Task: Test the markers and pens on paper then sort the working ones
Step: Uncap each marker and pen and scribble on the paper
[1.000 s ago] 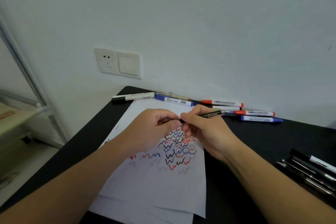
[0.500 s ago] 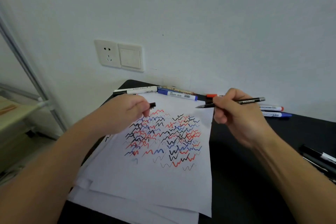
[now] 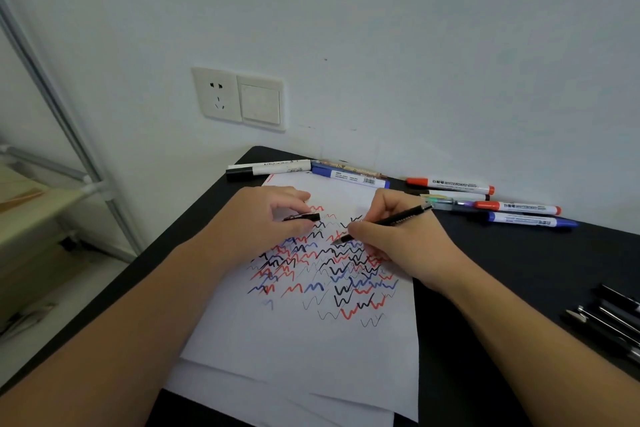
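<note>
White paper sheets (image 3: 311, 350) lie on the black table (image 3: 519, 288), covered with red, blue and black zigzag test marks. My right hand (image 3: 398, 236) grips a thin black pen (image 3: 398, 219) with its tip down on the paper among the marks. My left hand (image 3: 266, 215) rests on the paper's upper left and pinches the pen's black cap (image 3: 303, 217). Along the wall lie a black-capped white marker (image 3: 270, 168), a blue marker (image 3: 349, 177), two red whiteboard markers (image 3: 450, 185) (image 3: 517, 207) and another blue marker (image 3: 531, 219).
Several dark pens (image 3: 609, 319) lie in a group at the table's right edge. A wall socket and switch (image 3: 239, 97) sit above the table's back left corner. To the left, past the table edge, stands a metal rack (image 3: 69, 135) with a shelf.
My hands pulled the cap off the black pen and moved apart. The right hand then lowered the pen tip onto the paper, while the left hand with the cap settled on the sheet.
</note>
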